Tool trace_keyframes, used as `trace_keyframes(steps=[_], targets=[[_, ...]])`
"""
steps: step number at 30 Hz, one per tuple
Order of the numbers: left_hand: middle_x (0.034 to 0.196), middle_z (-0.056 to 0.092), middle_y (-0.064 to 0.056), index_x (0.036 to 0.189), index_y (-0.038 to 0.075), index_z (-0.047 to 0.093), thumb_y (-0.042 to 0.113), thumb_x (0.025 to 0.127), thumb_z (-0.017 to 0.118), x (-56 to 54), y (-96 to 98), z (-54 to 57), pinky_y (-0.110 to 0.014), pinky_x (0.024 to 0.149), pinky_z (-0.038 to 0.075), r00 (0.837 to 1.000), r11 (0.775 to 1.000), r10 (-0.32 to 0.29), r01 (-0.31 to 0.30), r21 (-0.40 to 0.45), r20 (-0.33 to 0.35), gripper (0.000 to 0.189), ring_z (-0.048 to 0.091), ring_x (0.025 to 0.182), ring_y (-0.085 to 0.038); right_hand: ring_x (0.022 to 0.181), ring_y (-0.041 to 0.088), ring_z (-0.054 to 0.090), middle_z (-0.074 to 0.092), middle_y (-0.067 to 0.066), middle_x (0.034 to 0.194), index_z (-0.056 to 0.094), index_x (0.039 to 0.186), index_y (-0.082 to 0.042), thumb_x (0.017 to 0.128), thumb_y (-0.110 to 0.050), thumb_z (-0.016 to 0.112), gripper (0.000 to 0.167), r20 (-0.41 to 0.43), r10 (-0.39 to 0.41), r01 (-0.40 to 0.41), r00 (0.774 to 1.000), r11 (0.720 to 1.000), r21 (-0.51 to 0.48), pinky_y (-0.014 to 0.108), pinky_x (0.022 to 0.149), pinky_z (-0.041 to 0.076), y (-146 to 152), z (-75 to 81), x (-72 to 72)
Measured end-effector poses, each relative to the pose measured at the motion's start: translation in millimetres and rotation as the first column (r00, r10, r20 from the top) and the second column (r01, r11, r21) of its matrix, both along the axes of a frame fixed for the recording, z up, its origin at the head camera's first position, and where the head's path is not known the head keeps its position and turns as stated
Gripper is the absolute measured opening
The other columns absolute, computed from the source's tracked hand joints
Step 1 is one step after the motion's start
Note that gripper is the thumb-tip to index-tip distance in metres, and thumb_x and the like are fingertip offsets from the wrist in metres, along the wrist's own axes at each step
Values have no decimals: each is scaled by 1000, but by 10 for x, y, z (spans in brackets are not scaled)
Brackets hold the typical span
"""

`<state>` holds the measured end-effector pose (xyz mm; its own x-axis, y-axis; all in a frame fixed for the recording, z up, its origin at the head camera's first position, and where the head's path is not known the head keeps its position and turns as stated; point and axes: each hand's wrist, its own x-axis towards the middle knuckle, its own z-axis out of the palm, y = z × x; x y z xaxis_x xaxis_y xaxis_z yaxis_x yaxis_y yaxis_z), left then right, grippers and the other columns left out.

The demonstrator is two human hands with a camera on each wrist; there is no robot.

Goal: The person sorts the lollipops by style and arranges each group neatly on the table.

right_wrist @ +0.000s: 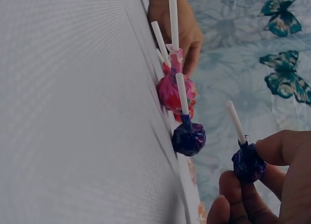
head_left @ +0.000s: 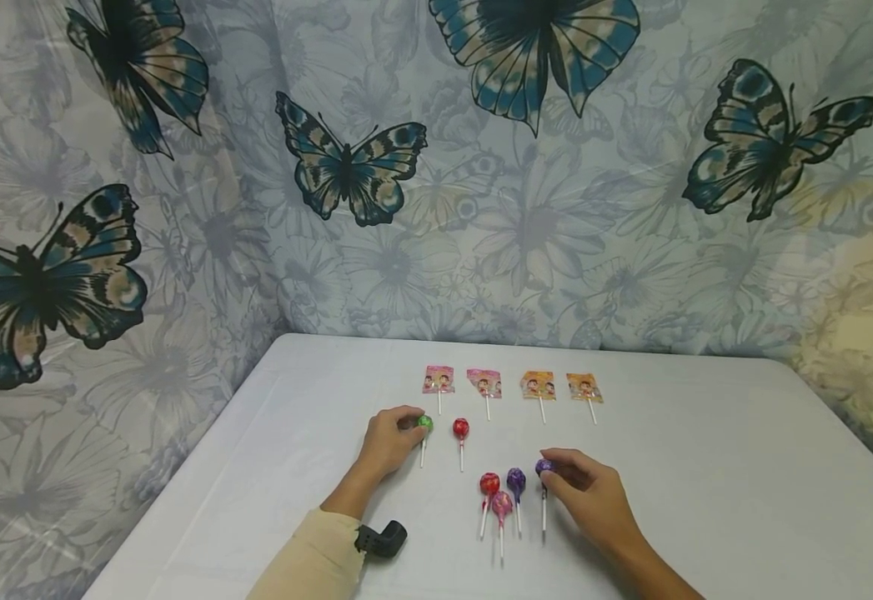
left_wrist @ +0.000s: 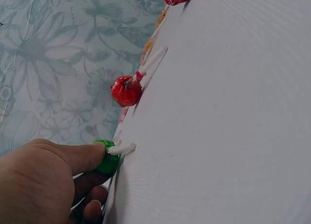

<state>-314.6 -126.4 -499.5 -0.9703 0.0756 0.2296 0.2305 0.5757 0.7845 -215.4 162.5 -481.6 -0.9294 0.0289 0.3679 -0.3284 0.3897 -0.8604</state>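
Note:
My left hand (head_left: 391, 440) pinches a green lollipop (head_left: 425, 422) by its wrapped head, thumb on the near side; its white stick points toward me. Just right of it lies a red lollipop (head_left: 461, 428). With thumb and fingers, my right hand (head_left: 589, 493) holds a purple lollipop (right_wrist: 249, 163) by the head, its stick sticking out free. Beside that hand is a loose group: another purple lollipop (head_left: 516, 480), a red one (head_left: 489, 483) and a pink one (head_left: 502, 503). In the right wrist view the held purple head stands apart from the other purple one.
Along the back lie two flat lollipops in pink packets (head_left: 439, 380) and two in orange packets (head_left: 539, 386), sticks toward me. The white table (head_left: 706, 467) meets a butterfly-print cloth (head_left: 541, 233) at its far edge. A black camera mount (head_left: 382, 540) sits on my left wrist.

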Motion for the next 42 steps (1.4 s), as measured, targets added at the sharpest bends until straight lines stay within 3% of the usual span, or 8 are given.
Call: trace_keyframes(steps=[8,18,27,42], targets=[[97,66,-1,109,7,71,11,85,73,12,-11,22,-41,82,47,1000,1000,-2,2,5,10,25,58,92,-20,87,21,66,70,6,99,68,107,3,86,2,69,21,-23,6,-6,1000,1000,-21,19,76,50,-13,50,-1],[97,66,0,110,7,71,11,85,73,6,21,22,-41,82,46,1000,1000,1,-1,3,22,25,58,93,-19,82,15,65,70,6,97,69,108,0,87,0,70,21,-81,11,-13,997,1000,-25,20,72,51,18,162,-23],[97,66,-1,110,7,71,11,85,73,3,10,21,-41,81,46,1000,1000,3,-3,12,18,25,57,92,-19,83,13,66,70,7,96,69,106,0,87,1,69,19,-108,0,-1,994,1000,-7,21,72,52,-11,261,-142],[98,66,0,110,8,71,11,85,73,3,8,25,-41,82,46,1000,1000,5,-5,3,15,25,57,92,-19,97,24,66,68,12,108,68,112,0,90,-6,68,23,-40,20,-19,999,1000,25,18,80,48,-98,310,-438]])
